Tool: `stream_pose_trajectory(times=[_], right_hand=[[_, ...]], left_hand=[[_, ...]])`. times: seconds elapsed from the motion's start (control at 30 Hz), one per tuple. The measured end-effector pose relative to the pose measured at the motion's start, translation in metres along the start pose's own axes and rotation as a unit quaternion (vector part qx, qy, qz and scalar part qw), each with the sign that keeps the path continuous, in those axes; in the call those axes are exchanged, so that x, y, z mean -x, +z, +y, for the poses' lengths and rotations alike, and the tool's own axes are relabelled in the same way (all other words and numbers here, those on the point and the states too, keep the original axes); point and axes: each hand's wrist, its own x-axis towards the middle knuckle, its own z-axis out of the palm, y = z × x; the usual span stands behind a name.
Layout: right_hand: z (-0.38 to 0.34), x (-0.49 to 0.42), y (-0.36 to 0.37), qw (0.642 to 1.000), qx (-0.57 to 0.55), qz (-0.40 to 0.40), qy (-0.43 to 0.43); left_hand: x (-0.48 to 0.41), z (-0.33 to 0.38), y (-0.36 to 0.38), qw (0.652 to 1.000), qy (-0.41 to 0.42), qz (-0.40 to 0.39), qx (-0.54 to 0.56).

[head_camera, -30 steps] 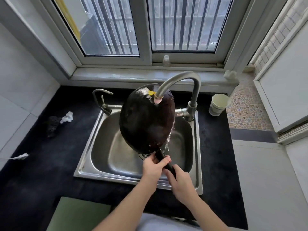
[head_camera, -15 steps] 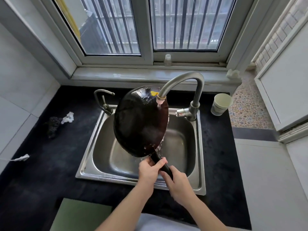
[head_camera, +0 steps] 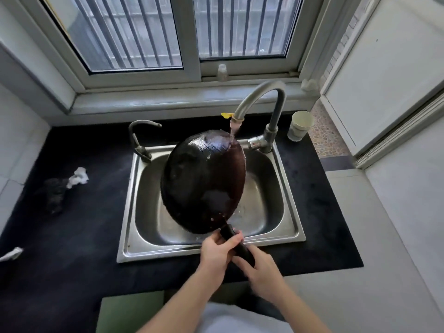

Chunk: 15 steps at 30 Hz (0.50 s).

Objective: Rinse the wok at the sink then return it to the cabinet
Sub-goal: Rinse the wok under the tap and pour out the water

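Note:
A dark, wet wok (head_camera: 204, 181) is tilted over the steel sink (head_camera: 288, 200), its rounded underside facing me. Water runs from the curved tap (head_camera: 259, 97) onto the wok's upper right edge. My left hand (head_camera: 216, 253) grips the black handle (head_camera: 236, 241) close to the wok. My right hand (head_camera: 262, 272) holds the same handle lower down, at its end. Both hands are at the sink's front rim. No cabinet is in view.
A smaller second tap (head_camera: 139, 138) stands at the sink's back left corner. A paper cup (head_camera: 300, 126) sits to the right of the main tap. A dark scrubber (head_camera: 54, 191) and a crumpled white tissue (head_camera: 79, 176) lie on the black counter (head_camera: 72, 236) to the left. A small bottle (head_camera: 222, 72) stands on the windowsill.
The wok has dropped lower into the sink, below the spout, so the water now lands on its top edge. Both hands stay on the handle.

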Motion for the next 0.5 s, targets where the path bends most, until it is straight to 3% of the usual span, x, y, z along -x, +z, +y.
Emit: stream_pose_trajectory(times=[0.2,0.37,0.5], right_hand=[[-0.002,0.020,0.021,0.998,-0.037,0.037,0.022],[-0.008,0.038,0.028,0.989,-0.137,-0.001,0.049],[-0.005,0.047,0.036,0.987,-0.145,0.002,0.067]], left_hand=[[0.013,0.003,-0.022,0.994,-0.031,-0.108,-0.013],[0.019,0.007,-0.023,0.988,-0.036,-0.135,-0.069],[0.024,0.001,-0.027,0.986,-0.028,-0.125,-0.110]])
